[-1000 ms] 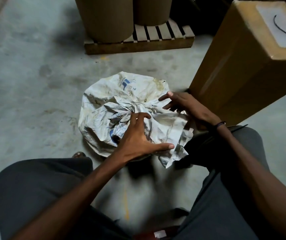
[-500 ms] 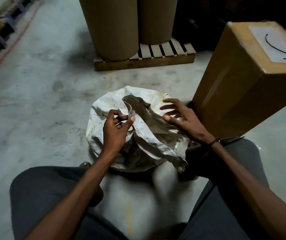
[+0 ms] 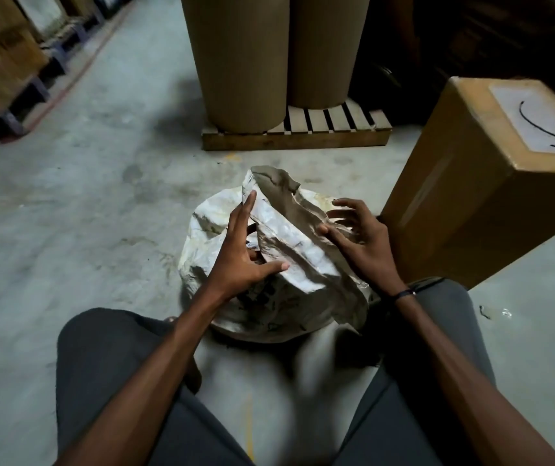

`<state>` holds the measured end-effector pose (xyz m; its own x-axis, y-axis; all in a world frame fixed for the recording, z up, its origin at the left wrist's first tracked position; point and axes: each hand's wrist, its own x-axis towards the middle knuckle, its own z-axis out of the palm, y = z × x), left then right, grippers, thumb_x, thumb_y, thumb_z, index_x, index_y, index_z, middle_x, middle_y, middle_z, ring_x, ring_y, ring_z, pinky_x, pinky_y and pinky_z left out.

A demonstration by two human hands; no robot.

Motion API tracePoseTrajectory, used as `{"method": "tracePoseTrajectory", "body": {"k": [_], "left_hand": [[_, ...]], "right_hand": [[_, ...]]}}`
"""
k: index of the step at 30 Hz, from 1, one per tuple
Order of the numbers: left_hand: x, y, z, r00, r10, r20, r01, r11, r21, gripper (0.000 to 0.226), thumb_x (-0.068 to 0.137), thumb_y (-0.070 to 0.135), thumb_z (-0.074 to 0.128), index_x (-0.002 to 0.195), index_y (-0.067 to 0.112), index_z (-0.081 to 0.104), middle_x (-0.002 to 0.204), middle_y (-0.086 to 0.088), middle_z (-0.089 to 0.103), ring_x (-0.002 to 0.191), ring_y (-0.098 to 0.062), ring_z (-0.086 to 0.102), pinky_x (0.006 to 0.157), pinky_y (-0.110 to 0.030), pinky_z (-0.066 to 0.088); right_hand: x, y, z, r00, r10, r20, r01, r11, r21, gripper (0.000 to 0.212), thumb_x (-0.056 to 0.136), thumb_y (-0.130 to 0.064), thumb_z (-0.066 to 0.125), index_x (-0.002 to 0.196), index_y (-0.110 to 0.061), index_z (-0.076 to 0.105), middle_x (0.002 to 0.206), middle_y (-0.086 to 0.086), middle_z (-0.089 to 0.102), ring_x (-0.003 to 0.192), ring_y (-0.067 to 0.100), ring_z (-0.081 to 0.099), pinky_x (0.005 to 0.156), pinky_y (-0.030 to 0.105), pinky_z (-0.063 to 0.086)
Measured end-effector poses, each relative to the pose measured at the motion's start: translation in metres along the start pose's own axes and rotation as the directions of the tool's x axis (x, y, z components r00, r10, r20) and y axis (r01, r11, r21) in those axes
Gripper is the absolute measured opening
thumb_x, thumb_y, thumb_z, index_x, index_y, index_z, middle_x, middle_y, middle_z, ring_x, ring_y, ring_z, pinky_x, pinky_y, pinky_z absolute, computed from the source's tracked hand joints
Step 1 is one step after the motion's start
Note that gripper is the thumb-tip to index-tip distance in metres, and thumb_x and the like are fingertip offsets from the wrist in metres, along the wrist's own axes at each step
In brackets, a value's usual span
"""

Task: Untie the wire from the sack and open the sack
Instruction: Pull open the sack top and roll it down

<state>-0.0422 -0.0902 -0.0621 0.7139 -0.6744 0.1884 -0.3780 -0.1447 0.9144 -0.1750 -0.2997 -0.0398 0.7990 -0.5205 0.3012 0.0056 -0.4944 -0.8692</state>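
Head view leaves the wire out of sight: no tie can be made out anywhere on the sack [image 3: 269, 290], and the lower edge of its loose flap is smeared by blur. The sack's mouth interior is a dark fold (contents cannot be told). The sack sits on the concrete floor [image 3: 84, 230] between the person's knees, beside a tall cardboard box [image 3: 471, 203] on its right, which is cut off by the frame edge.

Its crumpled top flap rises between the 2 hands. The left hand [image 3: 239, 253] lies against the flap's left side, index finger stretched up along the paper, thumb spread toward the middle, fingers splayed and closed on nothing. The right hand [image 3: 360, 237] rests on the flap's right side with fingers curled and apart, pressing rather than pinching.

2 cardboard drums [image 3: 246, 62] stand on a wooden pallet [image 3: 303, 139] beyond.
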Motion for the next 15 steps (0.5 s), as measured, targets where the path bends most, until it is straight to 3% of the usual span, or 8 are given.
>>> {"method": "tracePoseTrajectory", "body": {"k": [4,7,11,14,15], "left_hand": [[0.005,0.002,-0.005,0.994,0.037,-0.107,-0.035,0.999,0.018,0.113,0.077,0.009,0.088,0.162,0.038,0.02,0.166,0.014,0.021,0.143,-0.005,0.041,0.094,-0.022,0.057],[0.014,0.005,-0.006,0.958,0.102,-0.269,-0.102,0.995,0.011,0.086,0.083,-0.003,0.079,0.156,0.02,0.039,0.159,0.007,0.041,0.143,-0.003,0.043,0.101,-0.013,0.048],[0.028,0.006,-0.004,0.893,0.054,-0.446,-0.101,0.991,-0.083,0.048,0.082,-0.007,0.078,0.119,0.014,0.056,0.129,-0.005,0.059,0.11,-0.012,0.067,0.093,-0.023,0.055],[0.039,-0.002,-0.011,0.812,0.048,-0.582,-0.079,0.997,-0.028,0.024,0.085,0.002,0.078,0.098,0.016,0.063,0.109,-0.015,0.063,0.098,-0.022,0.07,0.092,-0.034,0.06],[0.043,-0.006,-0.015,0.787,0.049,-0.615,-0.078,0.997,-0.02,0.016,0.086,0.005,0.076,0.096,0.012,0.066,0.106,-0.017,0.064,0.096,-0.023,0.07,0.093,-0.037,0.06]], "right_hand": [[-0.002,0.002,0.006,0.999,-0.004,0.037,0.006,0.998,-0.06,0.05,0.086,-0.036,0.082,0.128,-0.017,0.06,0.114,-0.014,0.073,0.107,-0.008,0.07,0.094,0.035,0.061],[-0.003,0.001,0.014,0.999,0.005,0.051,-0.003,1.0,-0.027,0.046,0.095,-0.037,0.074,0.133,-0.021,0.053,0.11,-0.005,0.076,0.106,0.003,0.074,0.089,0.043,0.062],[-0.003,-0.012,0.031,0.987,-0.026,0.16,0.027,1.0,-0.004,0.045,0.1,-0.035,0.066,0.138,-0.018,0.049,0.109,-0.012,0.073,0.103,0.004,0.072,0.087,0.032,0.059],[-0.001,-0.016,0.034,0.978,-0.029,0.206,0.038,0.999,-0.038,0.046,0.099,-0.036,0.068,0.138,-0.018,0.051,0.097,-0.028,0.072,0.092,-0.006,0.069,0.079,0.018,0.051],[0.002,-0.015,0.032,0.977,-0.012,0.213,0.018,1.0,-0.022,0.047,0.099,-0.039,0.067,0.139,-0.02,0.051,0.095,-0.028,0.073,0.088,-0.002,0.071,0.078,0.02,0.052]]}}
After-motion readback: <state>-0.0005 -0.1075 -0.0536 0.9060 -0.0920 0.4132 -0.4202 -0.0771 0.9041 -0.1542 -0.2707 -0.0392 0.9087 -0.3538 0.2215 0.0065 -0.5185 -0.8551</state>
